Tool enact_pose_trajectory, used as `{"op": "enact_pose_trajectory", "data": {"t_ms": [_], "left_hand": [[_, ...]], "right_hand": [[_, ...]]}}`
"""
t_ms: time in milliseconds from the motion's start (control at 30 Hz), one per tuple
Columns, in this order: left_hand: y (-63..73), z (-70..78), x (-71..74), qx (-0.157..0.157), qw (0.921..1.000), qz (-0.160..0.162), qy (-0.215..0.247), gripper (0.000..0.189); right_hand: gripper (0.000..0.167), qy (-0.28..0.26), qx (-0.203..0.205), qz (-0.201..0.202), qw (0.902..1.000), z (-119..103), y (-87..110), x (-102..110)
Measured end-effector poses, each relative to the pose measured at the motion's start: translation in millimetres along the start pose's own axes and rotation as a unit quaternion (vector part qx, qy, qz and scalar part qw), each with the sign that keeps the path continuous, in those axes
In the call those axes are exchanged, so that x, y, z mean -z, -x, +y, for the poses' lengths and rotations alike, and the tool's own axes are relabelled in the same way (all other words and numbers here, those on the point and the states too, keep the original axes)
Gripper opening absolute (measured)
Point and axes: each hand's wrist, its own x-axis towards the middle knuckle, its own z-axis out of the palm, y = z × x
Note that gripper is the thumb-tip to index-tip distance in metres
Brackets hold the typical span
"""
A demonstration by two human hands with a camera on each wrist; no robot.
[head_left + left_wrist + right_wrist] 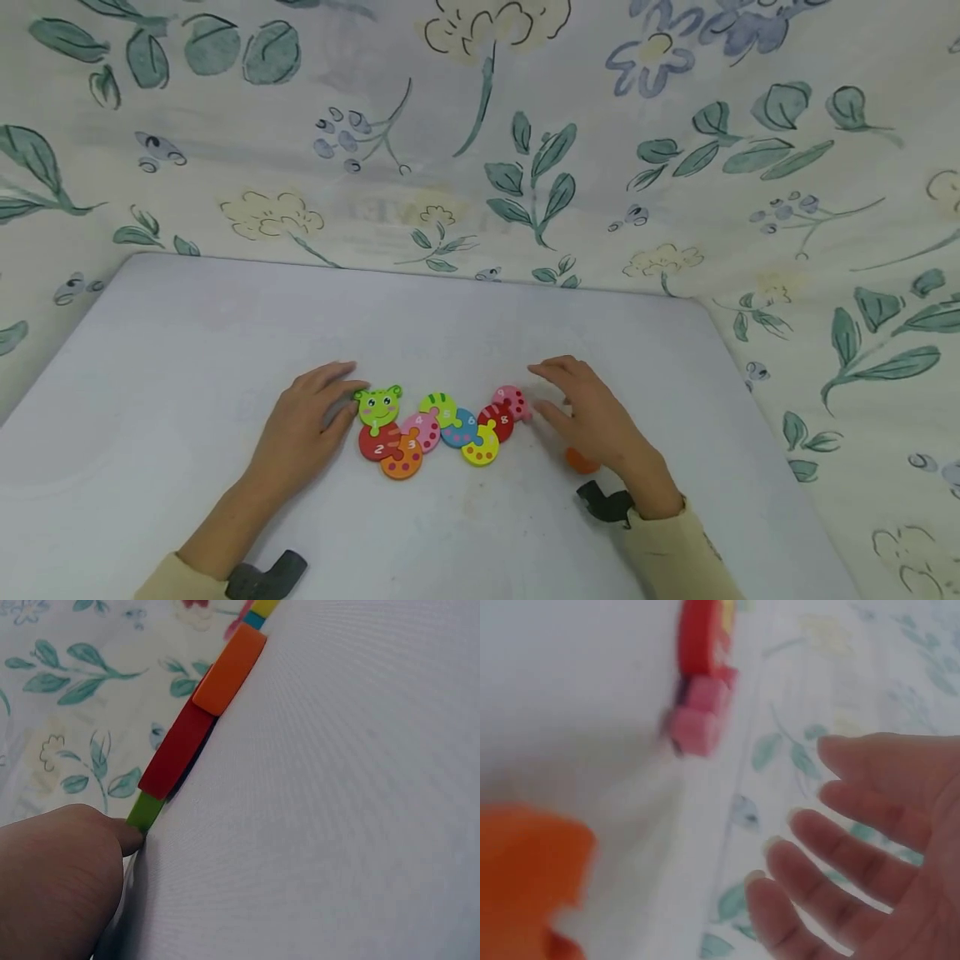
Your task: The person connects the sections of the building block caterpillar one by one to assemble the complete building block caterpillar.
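A joined caterpillar number puzzle (pixel 459 427) lies on the white table, its colored round pieces linked in a wavy row. My left hand (pixel 307 421) rests at its left end, fingers loosely bent, with fingertips touching the green face piece (pixel 378 407). In the left wrist view a fingertip meets the edge of that green piece (pixel 145 813), beside the red and orange ones. My right hand (pixel 588 412) hovers by the pink tail piece (pixel 512 402) with its fingers spread and relaxed. The right wrist view shows a gap between those fingers and the pink piece (pixel 697 720).
A loose orange piece (pixel 581 461) lies under the right wrist, away from the row. Black wrist mounts (pixel 267 575) sit at both cuffs. Behind the white table (pixel 420 325) hangs a floral cloth (pixel 420 183).
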Motion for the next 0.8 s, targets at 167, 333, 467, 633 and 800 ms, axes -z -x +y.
{"op": "enact_pose_trajectory", "data": {"t_ms": [167,333,467,633,800], "left_hand": [[0.1,-0.7,-0.1,0.002,1.0000,0.000,0.004,0.033],[0.5,-0.7,-0.8,0.001,1.0000,0.000,0.000,0.033],[0.5,0.5,-0.3,0.000,1.0000,0.005,-0.004,0.035],[0.0,2.4,1.7,0.000,1.0000,0.004,-0.003,0.036],[-0.3,3.5,2.0,0.002,1.0000,-0.001,-0.001,0.037]], "right_hand": [[0.055,-0.009,-0.040,-0.027,0.9988,4,10.7,21],[0.060,0.034,-0.099,-0.115,0.9879,7,30.4,27],[0.056,0.095,-0.140,-0.136,0.9761,11,45.7,19],[0.050,0.109,-0.169,-0.102,0.9741,10,59.2,5],[0.040,0.106,-0.147,-0.065,0.9813,5,57.5,-1]]}}
